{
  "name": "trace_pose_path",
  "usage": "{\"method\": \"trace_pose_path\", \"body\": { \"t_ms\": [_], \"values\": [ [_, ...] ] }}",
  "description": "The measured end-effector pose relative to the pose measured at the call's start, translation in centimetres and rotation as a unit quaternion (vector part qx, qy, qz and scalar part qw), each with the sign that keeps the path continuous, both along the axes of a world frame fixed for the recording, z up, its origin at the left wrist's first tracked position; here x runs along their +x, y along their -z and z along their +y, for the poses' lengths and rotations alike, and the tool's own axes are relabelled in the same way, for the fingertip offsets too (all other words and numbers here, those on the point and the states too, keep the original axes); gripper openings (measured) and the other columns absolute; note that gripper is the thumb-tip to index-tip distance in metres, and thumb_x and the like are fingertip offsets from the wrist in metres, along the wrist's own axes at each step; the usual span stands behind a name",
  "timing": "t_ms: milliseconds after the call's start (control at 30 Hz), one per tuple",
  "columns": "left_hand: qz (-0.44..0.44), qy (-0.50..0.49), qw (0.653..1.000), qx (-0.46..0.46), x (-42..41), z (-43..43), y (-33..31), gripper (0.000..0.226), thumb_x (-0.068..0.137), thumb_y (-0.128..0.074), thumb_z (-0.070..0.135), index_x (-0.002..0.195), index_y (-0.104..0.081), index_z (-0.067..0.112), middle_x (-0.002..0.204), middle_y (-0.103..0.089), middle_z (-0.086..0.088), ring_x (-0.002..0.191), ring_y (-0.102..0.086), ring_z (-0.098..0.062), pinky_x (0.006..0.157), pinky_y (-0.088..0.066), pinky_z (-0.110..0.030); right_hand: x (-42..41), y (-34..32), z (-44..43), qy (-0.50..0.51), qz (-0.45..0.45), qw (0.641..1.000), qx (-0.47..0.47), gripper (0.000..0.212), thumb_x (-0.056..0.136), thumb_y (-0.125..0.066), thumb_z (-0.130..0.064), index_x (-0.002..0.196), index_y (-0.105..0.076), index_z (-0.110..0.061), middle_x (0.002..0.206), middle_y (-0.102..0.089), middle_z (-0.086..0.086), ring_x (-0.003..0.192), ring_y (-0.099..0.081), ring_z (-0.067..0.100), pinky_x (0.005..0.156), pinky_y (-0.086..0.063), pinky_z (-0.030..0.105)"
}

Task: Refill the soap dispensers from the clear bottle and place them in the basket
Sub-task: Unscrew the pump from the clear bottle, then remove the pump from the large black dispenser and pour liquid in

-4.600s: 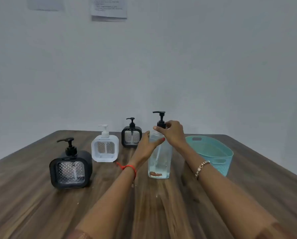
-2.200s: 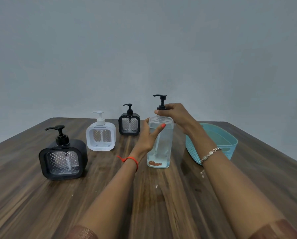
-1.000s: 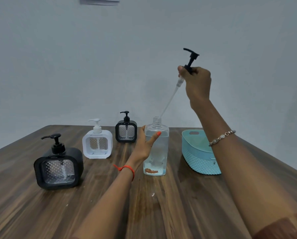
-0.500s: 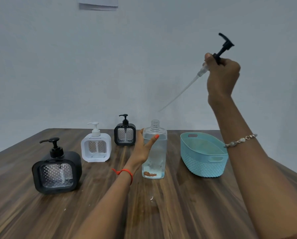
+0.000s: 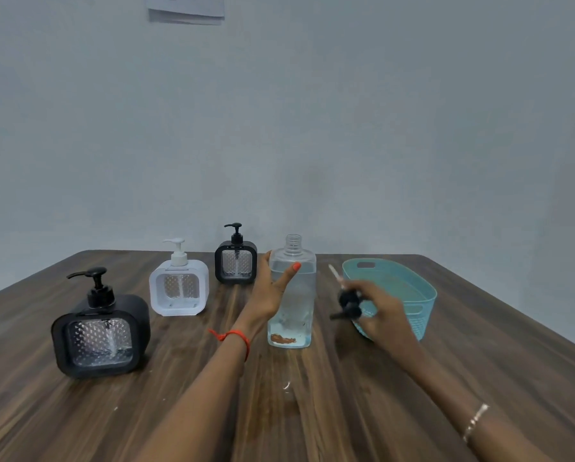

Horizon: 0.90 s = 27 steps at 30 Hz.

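Clear bottle [image 5: 296, 308] gripped by left hand [image 5: 271, 291], right hand [image 5: 382, 315] holding pump [image 5: 347, 303], dark wooden table [image 5: 312, 411], grey wall [image 5: 312, 128]

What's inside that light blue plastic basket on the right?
The light blue plastic basket shows only bare inner wall; its near corner is hidden behind the right hand gripping the black pump head.

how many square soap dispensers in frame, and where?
3: near black dispenser at front left; white dispenser behind it; far black dispenser at the back, just left of the clear bottle. None appears hidden.
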<state>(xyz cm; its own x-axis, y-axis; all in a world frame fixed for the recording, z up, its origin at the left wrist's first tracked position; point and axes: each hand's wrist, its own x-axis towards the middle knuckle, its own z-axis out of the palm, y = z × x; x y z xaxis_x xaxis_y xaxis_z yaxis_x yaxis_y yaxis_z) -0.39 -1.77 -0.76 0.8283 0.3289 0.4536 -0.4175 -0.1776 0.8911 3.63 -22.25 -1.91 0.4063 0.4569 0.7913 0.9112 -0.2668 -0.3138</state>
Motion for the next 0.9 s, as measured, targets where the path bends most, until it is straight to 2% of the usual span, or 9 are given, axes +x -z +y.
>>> {"method": "trace_pose_path", "body": {
  "t_ms": [133,233,333,500,600,667,767,833,900],
  "values": [
    [-0.002,-0.007,1.0,0.006,0.1,0.0,0.2,0.036,0.089,-0.057,0.032,0.12,-0.038,0.029,0.106,-0.054,0.019,0.076,-0.059,0.02,0.057,-0.045,-0.002,0.8,4.3,-0.6,0.014,-0.084,0.974,-0.208,0.054,0.077,-0.068,-0.001,0.128,-0.053,-0.011,0.116,-0.062,0.004,0.1,-0.063,0.014,0.083,-0.055,0.027],
    [-0.002,-0.011,1.0,0.008,0.2,0.0,0.2,0.032,0.089,-0.056,0.031,0.116,-0.038,0.033,0.105,-0.052,0.021,0.075,-0.057,0.023,0.057,-0.044,-0.001,1.5,5.3,-0.5,0.032,-0.078,0.959,-0.271,0.051,0.087,-0.057,-0.007,0.135,-0.044,-0.016,0.131,-0.053,0.001,0.115,-0.055,0.014,0.093,-0.05,0.026],
    [-0.001,-0.02,1.0,0.015,0.2,0.0,0.4,0.032,0.089,-0.057,0.033,0.115,-0.037,0.035,0.105,-0.051,0.023,0.077,-0.056,0.024,0.058,-0.043,0.001,2.0,5.6,-0.4,0.034,-0.04,0.95,-0.306,0.046,0.089,-0.049,-0.005,0.134,-0.042,-0.015,0.132,-0.047,0.001,0.116,-0.05,0.014,0.092,-0.046,0.027],
    [-0.008,-0.026,1.0,0.01,0.2,0.0,0.5,0.034,0.089,-0.057,0.031,0.117,-0.038,0.031,0.105,-0.052,0.023,0.079,-0.056,0.023,0.059,-0.043,0.001,2.1,5.8,-0.2,0.022,-0.01,0.948,-0.318,0.026,0.084,-0.055,-0.005,0.107,-0.049,-0.016,0.111,-0.05,-0.002,0.095,-0.048,0.01,0.078,-0.045,0.026],
    [-0.011,-0.025,1.0,0.013,0.1,-0.3,0.4,0.034,0.09,-0.057,0.029,0.117,-0.037,0.029,0.102,-0.052,0.021,0.074,-0.056,0.025,0.056,-0.042,0.001,2.5,6.0,-0.4,0.032,0.004,0.946,-0.323,0.032,0.088,-0.053,-0.009,0.119,-0.048,-0.019,0.119,-0.051,-0.002,0.101,-0.049,0.007,0.084,-0.043,0.02],
    [-0.011,-0.021,1.0,0.011,0.2,-0.3,0.3,0.034,0.09,-0.056,0.03,0.117,-0.036,0.029,0.102,-0.052,0.022,0.072,-0.056,0.024,0.055,-0.042,0.001,2.8,5.8,-0.4,0.046,0.016,0.948,-0.313,0.044,0.087,-0.054,-0.005,0.128,-0.046,-0.018,0.128,-0.05,-0.002,0.112,-0.049,0.009,0.09,-0.039,0.017],
    [0.003,-0.013,1.0,0.016,-0.2,-0.1,0.1,0.031,0.089,-0.056,0.033,0.115,-0.04,0.032,0.105,-0.055,0.017,0.079,-0.059,0.018,0.058,-0.044,0.0,2.6,4.5,0.0,0.068,0.026,0.958,-0.276,0.053,0.079,-0.06,0.002,0.128,-0.049,-0.015,0.128,-0.053,0.001,0.116,-0.052,0.015,0.09,-0.039,0.017],
    [0.017,-0.007,1.0,0.023,-0.8,0.4,0.0,0.029,0.088,-0.058,0.035,0.113,-0.043,0.033,0.11,-0.057,0.012,0.088,-0.06,0.01,0.065,-0.047,-0.005,1.6,3.0,0.9,0.062,0.02,0.971,-0.231,0.046,0.077,-0.056,0.008,0.119,-0.057,-0.01,0.119,-0.06,0.006,0.109,-0.056,0.019,0.087,-0.041,0.019],
    [0.035,-0.019,0.998,0.04,-1.6,1.2,0.2,0.047,0.085,-0.06,0.04,0.126,-0.041,0.025,0.123,-0.053,0.005,0.106,-0.057,-0.004,0.085,-0.05,-0.019,0.0,1.4,2.5,0.025,0.005,0.986,-0.168,0.038,0.076,-0.052,0.013,0.107,-0.064,-0.007,0.106,-0.066,0.008,0.098,-0.061,0.019,0.082,-0.041,0.014]
  ]
}}
